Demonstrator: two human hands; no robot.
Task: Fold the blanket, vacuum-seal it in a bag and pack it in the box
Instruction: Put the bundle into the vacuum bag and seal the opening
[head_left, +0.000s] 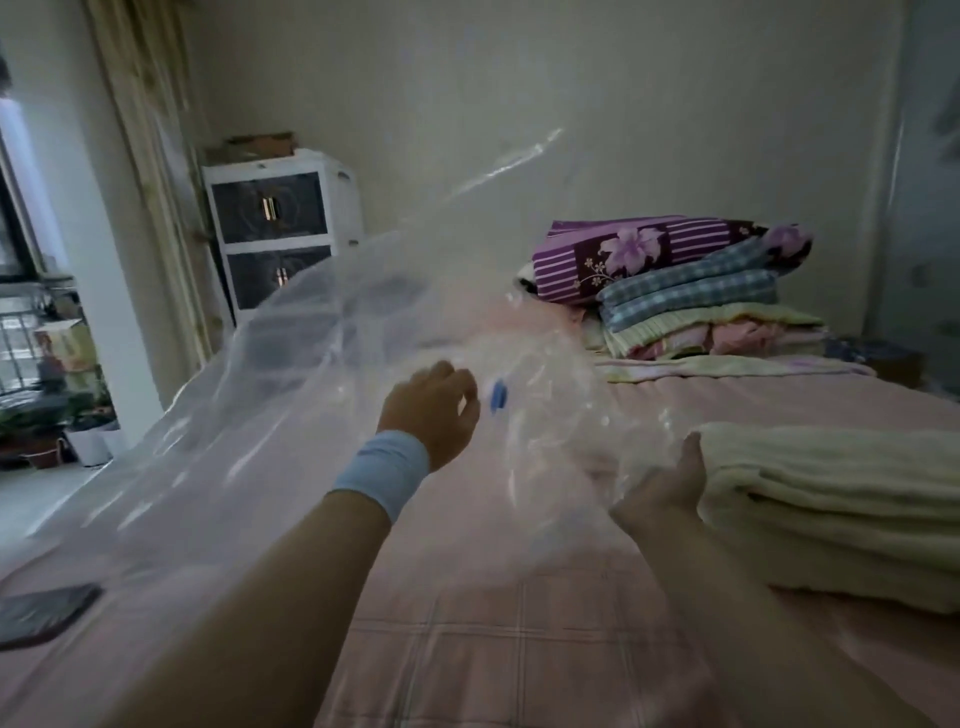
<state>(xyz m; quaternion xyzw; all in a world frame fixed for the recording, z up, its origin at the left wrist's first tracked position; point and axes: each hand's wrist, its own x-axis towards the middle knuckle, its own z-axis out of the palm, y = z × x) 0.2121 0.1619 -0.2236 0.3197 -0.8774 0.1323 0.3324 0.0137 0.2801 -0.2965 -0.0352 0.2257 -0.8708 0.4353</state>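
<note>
A large clear plastic vacuum bag billows in the air above the pink bed, blurred by motion. A small blue clip sits on it. My left hand, with a light blue wristband, is closed on the bag near that clip. My right hand grips the bag's crumpled lower right part, touching the left edge of the folded cream blanket. The blanket lies flat on the bed at the right. No box is in view.
A pile of folded bedding lies at the head of the pink bed. A white drawer cabinet stands by the curtain. A dark flat object lies at the bed's left edge. Plant pots sit on the floor.
</note>
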